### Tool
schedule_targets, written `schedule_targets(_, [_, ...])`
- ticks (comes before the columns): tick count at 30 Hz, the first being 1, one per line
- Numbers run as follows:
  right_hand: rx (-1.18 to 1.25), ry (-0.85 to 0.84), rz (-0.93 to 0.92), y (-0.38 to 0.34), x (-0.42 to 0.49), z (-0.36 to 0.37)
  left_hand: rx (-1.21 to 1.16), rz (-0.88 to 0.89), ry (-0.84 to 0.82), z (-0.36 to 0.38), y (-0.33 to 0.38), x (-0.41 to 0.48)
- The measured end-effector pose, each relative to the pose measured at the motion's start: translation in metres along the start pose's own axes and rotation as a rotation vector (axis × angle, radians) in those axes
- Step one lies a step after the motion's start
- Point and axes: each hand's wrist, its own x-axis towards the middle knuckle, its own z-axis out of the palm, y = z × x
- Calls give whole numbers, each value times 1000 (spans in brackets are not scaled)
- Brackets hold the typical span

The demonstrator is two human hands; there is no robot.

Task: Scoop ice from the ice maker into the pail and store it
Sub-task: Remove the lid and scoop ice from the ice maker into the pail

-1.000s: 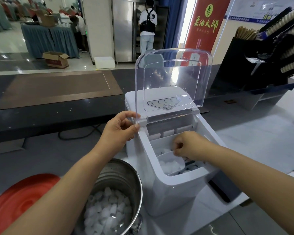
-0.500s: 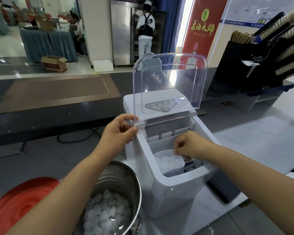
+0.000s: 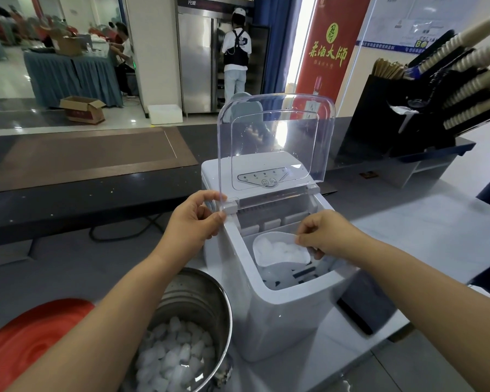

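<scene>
Inside ice maker (image 3: 280,321), right hand (image 3: 327,236) holding scoop (image 3: 277,253)

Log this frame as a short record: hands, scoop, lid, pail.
left hand: grips the lid's lower left corner
right hand: pinches the scoop inside the ice maker's opening
scoop: loaded with ice
lid: clear, raised upright
pail: left of the ice maker, partly filled with ice
red disc: left of the pail
</scene>
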Motion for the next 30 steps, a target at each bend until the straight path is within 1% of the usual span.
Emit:
schedule_targets(6, [53,51,4,-11,-10,-8,20,-17,-23,-7,9,-1])
schedule_targets(12, [124,81,9,-26,-23,-8,-1,-24,65,-20,9,-14])
schedule_targets(17, [159,68,-26,-47,-34,-3,-12,-44,96,-39,7,-25])
schedule_targets(23, [171,8,-89,-89,-56,19,42,-48,122,-66,5,-37])
schedule_targets(30, [204,-150,-98,-127,-76,63,40,-47,165,-95,5,-51])
